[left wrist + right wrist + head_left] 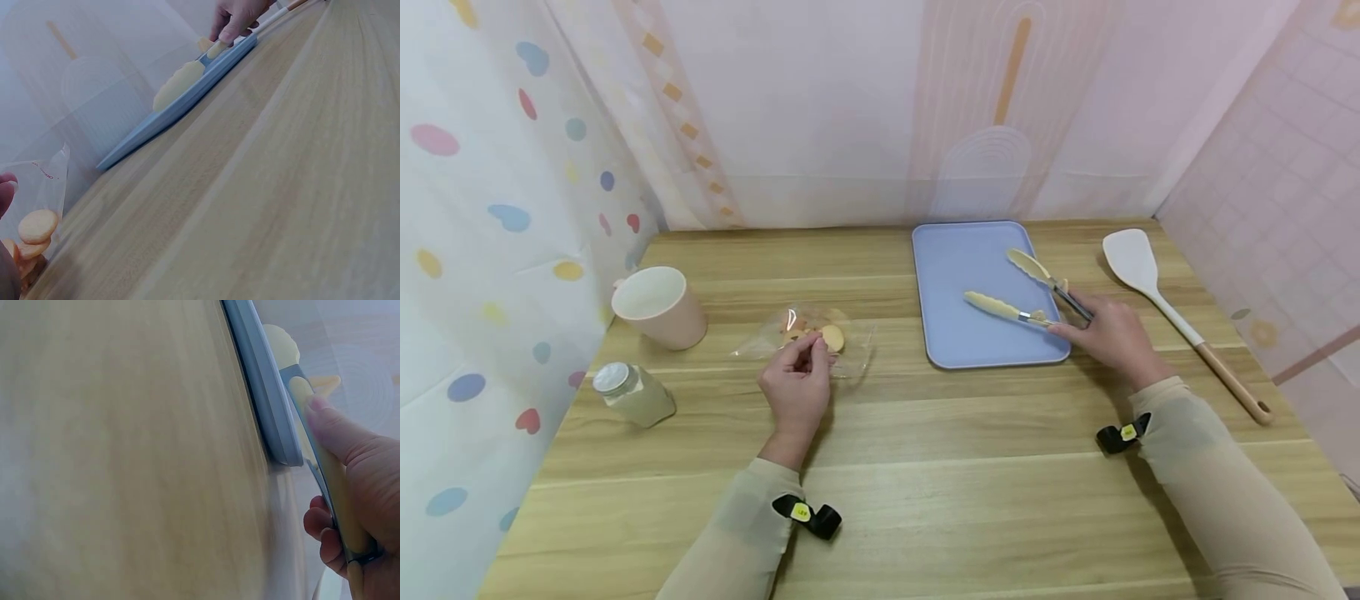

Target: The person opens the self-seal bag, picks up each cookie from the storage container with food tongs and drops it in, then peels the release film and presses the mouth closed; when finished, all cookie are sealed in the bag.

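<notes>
In the head view my left hand (799, 383) pinches a clear plastic bag (855, 354) between thumb and fingers. Round pale cookies (832, 337) lie inside the bag; the left wrist view shows several cookies (37, 226) stacked at its bottom. My right hand (1112, 337) grips a pair of tongs (997, 306) with cream scalloped tips and metal arms. Spread apart, the two tips are over a light blue tray (955, 346). In the right wrist view the thumb lies along one tong handle (337, 500), fingers curled round the other side.
A pink mug (662, 308) stands at the left, with a lidded glass jar (635, 394) nearer me. To the right of the tray lies a white spatula (1138, 262) with a wooden handle. Patterned curtains border the wooden table (962, 467) behind and at the sides.
</notes>
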`<control>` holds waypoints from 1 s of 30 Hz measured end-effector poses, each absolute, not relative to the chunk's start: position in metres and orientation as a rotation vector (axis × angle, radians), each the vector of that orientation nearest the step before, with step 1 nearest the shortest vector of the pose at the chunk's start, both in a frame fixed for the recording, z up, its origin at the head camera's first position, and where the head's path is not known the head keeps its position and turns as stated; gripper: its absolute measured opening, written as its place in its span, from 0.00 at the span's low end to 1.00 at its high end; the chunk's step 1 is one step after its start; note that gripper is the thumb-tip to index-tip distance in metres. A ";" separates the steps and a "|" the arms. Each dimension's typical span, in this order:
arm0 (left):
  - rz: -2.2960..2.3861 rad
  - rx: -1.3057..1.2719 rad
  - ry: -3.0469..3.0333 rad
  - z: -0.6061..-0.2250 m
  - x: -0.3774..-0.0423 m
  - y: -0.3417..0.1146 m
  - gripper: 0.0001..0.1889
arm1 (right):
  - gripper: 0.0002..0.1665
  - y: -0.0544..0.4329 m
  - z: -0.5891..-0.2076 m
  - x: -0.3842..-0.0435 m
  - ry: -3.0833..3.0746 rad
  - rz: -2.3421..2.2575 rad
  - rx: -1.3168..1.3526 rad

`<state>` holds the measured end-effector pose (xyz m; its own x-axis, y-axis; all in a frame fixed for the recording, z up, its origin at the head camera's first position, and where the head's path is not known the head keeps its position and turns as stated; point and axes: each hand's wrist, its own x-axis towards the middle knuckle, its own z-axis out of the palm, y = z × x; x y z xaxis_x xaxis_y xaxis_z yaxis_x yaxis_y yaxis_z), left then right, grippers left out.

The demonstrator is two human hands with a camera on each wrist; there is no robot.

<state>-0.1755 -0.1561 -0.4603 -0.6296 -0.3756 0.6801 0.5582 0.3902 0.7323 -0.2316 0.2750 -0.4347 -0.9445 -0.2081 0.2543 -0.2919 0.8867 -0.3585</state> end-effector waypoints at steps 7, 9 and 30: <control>-1.383 -0.177 -1.775 -0.460 -0.175 -0.158 0.05 | 0.49 0.272 -0.433 -0.232 -2.880 0.570 0.345; -1.385 -0.175 -1.773 -0.459 -0.174 -0.158 0.05 | 0.49 0.271 -0.433 -0.233 -2.885 0.569 0.345; -1.331 -0.176 -1.775 -0.448 -0.170 -0.154 0.02 | 0.49 0.273 -0.433 -0.234 -2.961 0.634 0.316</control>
<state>-0.1705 -0.1535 -0.4475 -0.5989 -0.3731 0.7087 0.5760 0.4141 0.7048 -0.2341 0.2728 -0.4334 -0.9739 -0.1811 0.1369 -0.2213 0.8921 -0.3939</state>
